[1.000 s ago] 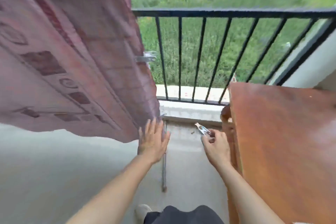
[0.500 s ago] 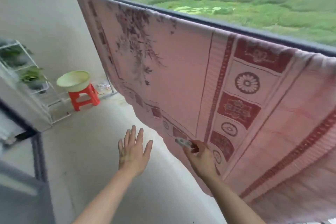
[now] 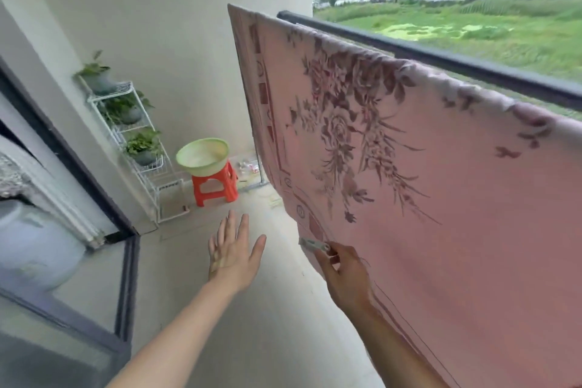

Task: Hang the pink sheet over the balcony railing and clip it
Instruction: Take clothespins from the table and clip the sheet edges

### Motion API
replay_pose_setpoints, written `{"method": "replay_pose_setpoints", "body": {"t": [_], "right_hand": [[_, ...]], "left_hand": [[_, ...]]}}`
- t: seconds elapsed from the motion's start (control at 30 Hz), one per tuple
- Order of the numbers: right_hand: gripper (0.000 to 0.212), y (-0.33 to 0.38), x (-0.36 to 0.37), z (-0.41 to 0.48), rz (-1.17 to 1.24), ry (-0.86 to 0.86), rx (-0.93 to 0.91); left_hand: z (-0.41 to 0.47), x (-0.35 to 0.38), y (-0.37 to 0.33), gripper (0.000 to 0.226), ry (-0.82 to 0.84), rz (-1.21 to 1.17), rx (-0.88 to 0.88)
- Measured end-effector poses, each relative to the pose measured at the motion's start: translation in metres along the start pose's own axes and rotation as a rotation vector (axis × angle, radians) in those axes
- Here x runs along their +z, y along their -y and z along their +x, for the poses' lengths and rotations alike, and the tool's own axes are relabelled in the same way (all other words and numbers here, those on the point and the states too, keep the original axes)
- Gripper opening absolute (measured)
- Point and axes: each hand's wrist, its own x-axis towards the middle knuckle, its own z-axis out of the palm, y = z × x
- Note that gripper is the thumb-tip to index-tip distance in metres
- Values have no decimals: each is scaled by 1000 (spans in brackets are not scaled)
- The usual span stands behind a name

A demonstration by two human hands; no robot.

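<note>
The pink sheet, printed with dark flowers and a patterned border, hangs draped over the black balcony railing and fills the right half of the view. My right hand is in front of the sheet's lower left edge and pinches a small pale clip between thumb and fingers. My left hand is held out flat over the concrete floor, fingers spread, holding nothing, a little left of the sheet.
A green basin rests on an orange stool by the far wall. A white wire rack with potted plants stands at the left wall. A dark sliding door frame runs along the left.
My view has swung left along the railing, from the sheet's right end past its middle to its left end. Both hands stayed ahead of me, the right still holding the clip.
</note>
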Motion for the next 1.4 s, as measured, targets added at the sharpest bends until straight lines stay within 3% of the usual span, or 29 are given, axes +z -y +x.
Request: {"method": "replay_pose_setpoints", "body": {"t": [0.2,0.4,0.53,0.63,0.73,1.13,1.27,1.4], "right_hand": [[31,61,60,173,111,31,-14],[32,127,162,300,156,100,-84],[23,162,233,371,178,40,-82],[1,191,271,423,173,15,-31],[5,228,298,475,146,-40,-74],[21,279,389,724,306,-176,-93],[17,308,411,828,420,-209,-89],[10,359,412,921,504,-251,-174]], "left_hand": [[146,-48,26,68,-90,-65,-25],[279,-76,111,69,-169,-114,-48],[383,-81,179,72,-152,-126,-13],[450,-94,208,72,-104,-148,15],[525,-117,226,71,-101,-102,98],[830,-127,241,68,-76,-226,182],[946,-131,233,67,-29,-231,160],[1042,-164,215,65,-100,-239,223]]}}
